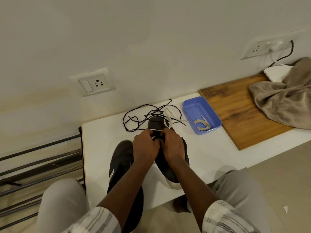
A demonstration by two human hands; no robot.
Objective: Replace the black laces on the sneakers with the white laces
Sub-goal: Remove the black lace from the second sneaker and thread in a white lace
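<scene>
At centre frame, on the white bench [101, 148], left hand [145, 147] and right hand [173, 145] each pinch in their grip the flat white fabric lace [169, 122] over the dark grey sneaker [165, 166]; limp, light, probably best held near its tip.

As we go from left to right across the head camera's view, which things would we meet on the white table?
Left sneaker → right sneaker → blue tray → wooden board → brown cloth. The black laces overlap the sneakers, so I left them out.
</scene>
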